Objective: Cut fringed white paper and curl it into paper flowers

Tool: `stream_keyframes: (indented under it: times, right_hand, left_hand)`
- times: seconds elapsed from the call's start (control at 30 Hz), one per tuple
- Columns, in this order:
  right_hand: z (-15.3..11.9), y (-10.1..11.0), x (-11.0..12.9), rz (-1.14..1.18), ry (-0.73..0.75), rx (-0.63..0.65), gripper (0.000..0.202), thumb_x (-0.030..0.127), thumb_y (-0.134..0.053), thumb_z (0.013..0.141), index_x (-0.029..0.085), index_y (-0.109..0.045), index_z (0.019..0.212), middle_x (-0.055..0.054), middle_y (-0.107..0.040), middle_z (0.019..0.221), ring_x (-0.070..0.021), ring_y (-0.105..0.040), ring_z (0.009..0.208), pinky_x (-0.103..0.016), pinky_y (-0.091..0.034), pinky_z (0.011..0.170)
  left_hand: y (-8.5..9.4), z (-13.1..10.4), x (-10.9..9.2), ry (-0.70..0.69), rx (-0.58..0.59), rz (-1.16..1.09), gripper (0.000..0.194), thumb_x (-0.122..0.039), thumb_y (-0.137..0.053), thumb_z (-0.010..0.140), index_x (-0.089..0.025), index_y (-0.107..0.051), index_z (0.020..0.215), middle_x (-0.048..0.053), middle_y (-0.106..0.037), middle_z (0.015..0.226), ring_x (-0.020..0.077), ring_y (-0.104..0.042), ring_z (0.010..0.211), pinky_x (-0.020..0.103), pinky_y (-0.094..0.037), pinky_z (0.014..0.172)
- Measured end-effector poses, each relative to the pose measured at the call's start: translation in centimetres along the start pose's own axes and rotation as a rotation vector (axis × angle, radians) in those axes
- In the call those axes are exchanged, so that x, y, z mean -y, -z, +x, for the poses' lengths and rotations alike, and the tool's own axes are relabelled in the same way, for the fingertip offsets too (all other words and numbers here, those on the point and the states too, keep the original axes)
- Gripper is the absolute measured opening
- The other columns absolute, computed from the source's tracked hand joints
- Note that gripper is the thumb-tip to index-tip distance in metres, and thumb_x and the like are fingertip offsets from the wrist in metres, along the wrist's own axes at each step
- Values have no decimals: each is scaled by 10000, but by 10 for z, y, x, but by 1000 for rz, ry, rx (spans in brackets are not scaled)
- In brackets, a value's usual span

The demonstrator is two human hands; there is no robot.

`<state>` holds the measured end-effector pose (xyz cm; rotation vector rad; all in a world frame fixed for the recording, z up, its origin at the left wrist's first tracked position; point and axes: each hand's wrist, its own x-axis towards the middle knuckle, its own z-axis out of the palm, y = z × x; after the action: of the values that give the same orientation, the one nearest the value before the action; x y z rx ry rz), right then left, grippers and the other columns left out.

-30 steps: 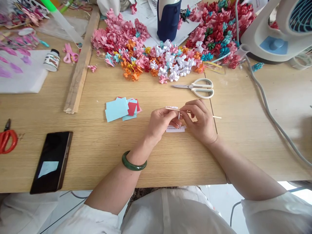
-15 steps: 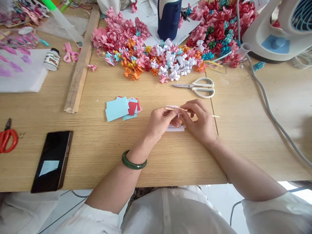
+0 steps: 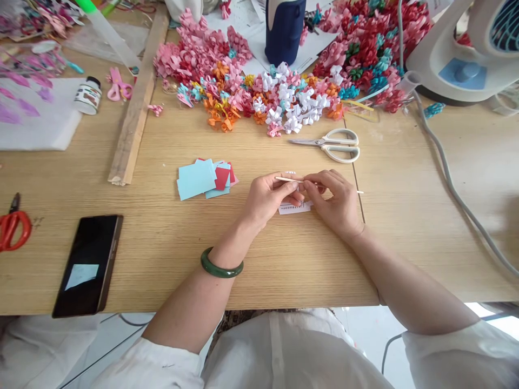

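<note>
Both hands meet over the table around a thin pale stick [image 3: 286, 179], which lies nearly level and pokes out past the fingers on each side. My left hand [image 3: 272, 195], with a green bangle on its wrist, pinches the stick between thumb and fingers. Close against it, my right hand [image 3: 335, 201] pinches the stick too; its far tip shows beyond the knuckles. Beneath the fingers lies a white paper piece [image 3: 294, 208] with printed marks, partly covered. What is between the fingertips is hard to make out. Cream-handled scissors [image 3: 339, 145] lie just beyond the hands.
Light blue and red paper cards [image 3: 197, 179] lie left of the hands. A phone [image 3: 87, 266] and red-handled scissors [image 3: 16, 228] are farther left, near a wooden bar [image 3: 132, 129]. Paper curls [image 3: 302, 105] are heaped behind, with a white fan [image 3: 450, 75] and grey cable [image 3: 446, 167] at right.
The stick stays in both hands. My fingers have closed in around its middle, and the white paper beneath is tilted and more covered. The view has shifted slightly.
</note>
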<state>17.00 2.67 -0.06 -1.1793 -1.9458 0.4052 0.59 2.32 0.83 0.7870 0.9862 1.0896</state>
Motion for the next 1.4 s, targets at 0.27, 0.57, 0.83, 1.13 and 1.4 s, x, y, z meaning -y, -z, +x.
stream_keyframes:
  times: [0.27,0.57,0.83,1.13,1.4]
  right_hand:
    - [1,2,3,81,-113,41,144,275,-648,927,223,-748,836,-19,-682,707,-176,-529,701,-324,-438,651]
    - [0,2,6,30,-104,-1,125,244,-650,914,213,-725,819,-19,-705,763,-175,-535,725,-339,-451,700]
    - [-2,-1,4,13,-61,-4,98,229,-657,914,225,-755,911,-20,-723,793,-182,-564,752,-341,-471,696]
    - [0,-1,1,127,-6,-5,136,181,-629,915,222,-759,919,-31,-676,789,-170,-583,730,-328,-489,659]
    - [-1,0,1,98,-41,-44,156,163,-607,917,217,-754,928,-21,-662,785,-153,-578,708,-312,-483,647]
  left_hand:
    - [5,1,7,-84,38,49,175,-224,-741,784,-112,-723,917,30,-737,711,135,-722,632,263,-632,646]
    - [4,0,8,-113,49,86,349,-261,-754,792,-152,-682,1115,24,-761,731,173,-749,664,304,-642,698]
    - [5,0,7,-154,41,136,407,-331,-763,803,-163,-677,1163,28,-761,736,196,-755,666,319,-640,692]
    - [2,-1,4,-119,39,73,464,-213,-756,797,-175,-647,1247,34,-767,829,212,-768,745,312,-640,698]
    - [0,-2,2,48,13,-44,102,-180,-713,804,-97,-714,864,65,-758,768,184,-756,676,313,-650,683]
